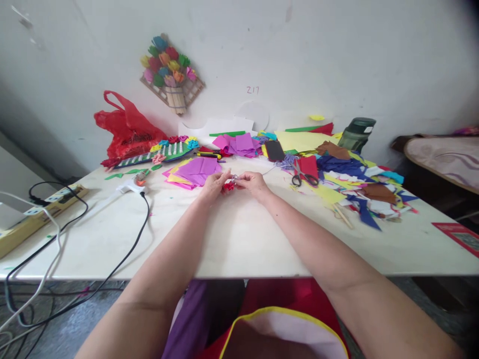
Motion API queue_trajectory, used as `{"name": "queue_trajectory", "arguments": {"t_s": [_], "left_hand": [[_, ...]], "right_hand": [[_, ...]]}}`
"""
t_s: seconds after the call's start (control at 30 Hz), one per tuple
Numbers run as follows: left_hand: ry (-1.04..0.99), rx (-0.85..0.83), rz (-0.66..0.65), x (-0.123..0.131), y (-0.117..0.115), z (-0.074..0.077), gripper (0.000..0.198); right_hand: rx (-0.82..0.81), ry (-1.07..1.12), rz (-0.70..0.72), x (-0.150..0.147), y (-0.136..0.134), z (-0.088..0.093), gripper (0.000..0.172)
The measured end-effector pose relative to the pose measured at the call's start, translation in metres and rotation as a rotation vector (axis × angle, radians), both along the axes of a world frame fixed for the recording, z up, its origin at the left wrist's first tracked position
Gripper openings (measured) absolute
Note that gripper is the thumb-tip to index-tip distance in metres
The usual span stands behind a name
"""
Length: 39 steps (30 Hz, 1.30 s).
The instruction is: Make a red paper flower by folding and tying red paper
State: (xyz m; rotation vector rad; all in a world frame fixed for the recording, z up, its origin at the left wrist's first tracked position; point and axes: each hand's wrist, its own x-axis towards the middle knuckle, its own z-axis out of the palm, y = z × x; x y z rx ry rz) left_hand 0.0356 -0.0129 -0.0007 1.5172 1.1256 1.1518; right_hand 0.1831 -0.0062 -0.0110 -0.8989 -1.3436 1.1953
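Note:
Both of my hands meet above the middle of the table. My left hand [216, 185] is closed on a small, ruffled red paper flower [229, 186], which hangs just below the fingertips. My right hand [253, 182] pinches close against it, at a pale lavender thread [235, 178] by the top of the flower. A strand runs from behind the right hand toward a loose heap of lavender yarn [287, 162]. Left of the hands lies a stack of purple, yellow and pink paper [198, 171]. Scissors [304, 175] rest to the right, partly over red paper.
A glue gun [136, 185] with a black cord stands at the left near a power strip [48, 212]. Paper scraps [370, 192] pile up at the right, before a green bottle [358, 134]. A phone [275, 150] and a red plastic bag [125, 127] lie toward the wall.

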Motion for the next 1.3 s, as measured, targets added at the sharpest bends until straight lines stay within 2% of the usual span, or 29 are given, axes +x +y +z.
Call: {"name": "queue_trajectory", "arguments": {"t_s": [0.2, 0.33, 0.47, 0.6, 0.8, 0.97, 1.1, 1.3], "left_hand": [[0.077, -0.015, -0.108, -0.003, 0.007, -0.010, 0.046], [0.111, -0.082, -0.135, -0.004, 0.008, -0.009, 0.045], [0.103, -0.095, -0.142, -0.001, 0.007, -0.009, 0.039], [-0.012, -0.111, -0.157, 0.006, 0.008, -0.013, 0.034], [-0.170, -0.135, -0.177, 0.016, 0.005, -0.010, 0.029], [-0.269, -0.181, -0.193, 0.022, 0.003, -0.003, 0.023], [-0.301, -0.221, -0.241, 0.032, 0.009, -0.005, 0.020], [-0.450, -0.298, -0.276, 0.050, 0.014, 0.002, 0.014]], "right_hand": [[-0.046, -0.029, -0.028, 0.001, -0.002, 0.004, 0.023], [-0.032, -0.097, -0.058, 0.003, 0.000, 0.002, 0.014], [0.007, -0.063, -0.084, 0.006, 0.005, -0.001, 0.016], [0.007, -0.017, -0.110, 0.007, 0.005, 0.001, 0.014], [-0.008, 0.103, -0.039, 0.007, 0.002, 0.008, 0.012], [0.066, 0.022, -0.134, 0.017, 0.016, 0.005, 0.013], [0.118, 0.002, -0.147, 0.026, 0.022, 0.004, 0.014], [0.011, 0.070, -0.126, 0.032, 0.018, 0.014, 0.018]]}}
